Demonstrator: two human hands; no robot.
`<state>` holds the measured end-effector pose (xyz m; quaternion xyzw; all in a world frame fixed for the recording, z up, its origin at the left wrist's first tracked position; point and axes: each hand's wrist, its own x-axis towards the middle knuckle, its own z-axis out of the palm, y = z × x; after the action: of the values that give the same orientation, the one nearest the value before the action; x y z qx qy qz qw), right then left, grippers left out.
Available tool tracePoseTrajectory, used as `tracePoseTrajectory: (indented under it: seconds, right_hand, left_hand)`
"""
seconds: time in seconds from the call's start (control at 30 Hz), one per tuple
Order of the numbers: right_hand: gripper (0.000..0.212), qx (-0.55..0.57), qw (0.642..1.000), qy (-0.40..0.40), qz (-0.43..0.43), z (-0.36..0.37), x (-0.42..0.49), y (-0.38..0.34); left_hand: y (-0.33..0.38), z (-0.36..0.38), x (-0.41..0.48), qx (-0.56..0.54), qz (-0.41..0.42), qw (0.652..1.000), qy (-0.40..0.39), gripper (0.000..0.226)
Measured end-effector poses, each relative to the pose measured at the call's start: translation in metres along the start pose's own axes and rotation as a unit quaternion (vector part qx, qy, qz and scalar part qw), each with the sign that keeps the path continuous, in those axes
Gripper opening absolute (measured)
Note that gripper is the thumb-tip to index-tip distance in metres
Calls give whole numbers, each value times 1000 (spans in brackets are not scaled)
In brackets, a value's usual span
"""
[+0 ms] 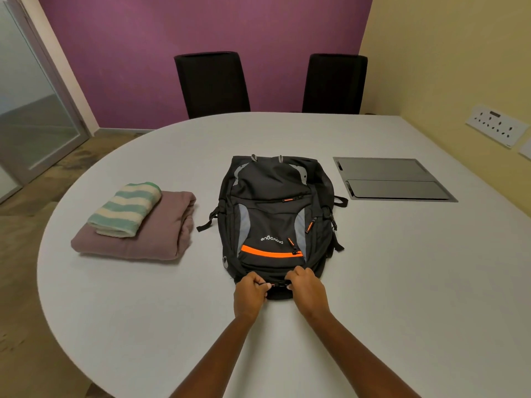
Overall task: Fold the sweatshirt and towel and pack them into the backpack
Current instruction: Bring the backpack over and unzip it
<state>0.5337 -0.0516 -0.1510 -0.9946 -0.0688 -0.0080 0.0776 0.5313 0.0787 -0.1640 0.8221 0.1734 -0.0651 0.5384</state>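
Pinching apparent zip pulls, 1 in left hand, 1 in right hand, both curled tight, at near end of backpack. Draw apart evenly, keeping fabric taut. Leave towel on sweatshirt, just left, until open.

Backpack lying mid-counter. Towel sitting on sweatshirt, left of backpack. Floor box sitting right. Chairs standing behind.

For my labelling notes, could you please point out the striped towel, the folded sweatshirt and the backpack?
striped towel (126,206): head view, its top middle.
folded sweatshirt (161,234): head view, bare top fabric.
backpack (273,222): head view, front panel.
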Motion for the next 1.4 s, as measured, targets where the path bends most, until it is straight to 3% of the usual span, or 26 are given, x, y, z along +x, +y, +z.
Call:
tracePoseTrajectory:
  seconds: [0.1, 0.23, 0.53, 0.63, 0.77, 0.97, 1.07, 1.23, 1.33, 1.4]
  right_hand:
    - [43, 0, 1000, 9, -14, 4, 10, 6]
    - [19, 25, 998, 27, -42, -17, 11, 9]
    - [27, 20, 997, -5, 70, -19, 13, 50]
    - [24, -14, 997, -21, 69, -24, 21, 60]
    - [25, -42, 998, -37, -31, -27, 29, 28]
    - [36, -45, 992, -20, -118, -13, 41, -27]
    - [35, -18, 990, -47, -128, -4, 47, -39]
    - [52, 6, 991, -82, -105, 10, 54, -40]
    - [46, 43, 991, -78, -97, 15, 57, -40]
    - [30, 44, 989, -88, -113, 7, 54, -41]
  left_hand:
    - [3, -5, -2, -3, 21, 1000, 8, 28]
    - [-1, -34, 10, -10, 12, 998, 68, 29]
    - [-38, -148, 57, 2, -84, 969, 234, 12]
    - [-44, -166, 62, 17, -54, 981, 185, 25]
    - [-36, -129, 59, 27, 10, 999, 44, 23]
    - [-15, -58, 61, 103, 64, 983, -135, 24]
    - [-15, -41, 63, 142, 57, 979, -133, 27]
    - [-21, -27, 58, 163, 39, 978, -123, 30]
    - [-26, -24, 56, 163, 60, 980, -100, 33]
    - [-27, -27, 56, 168, 79, 980, -75, 32]
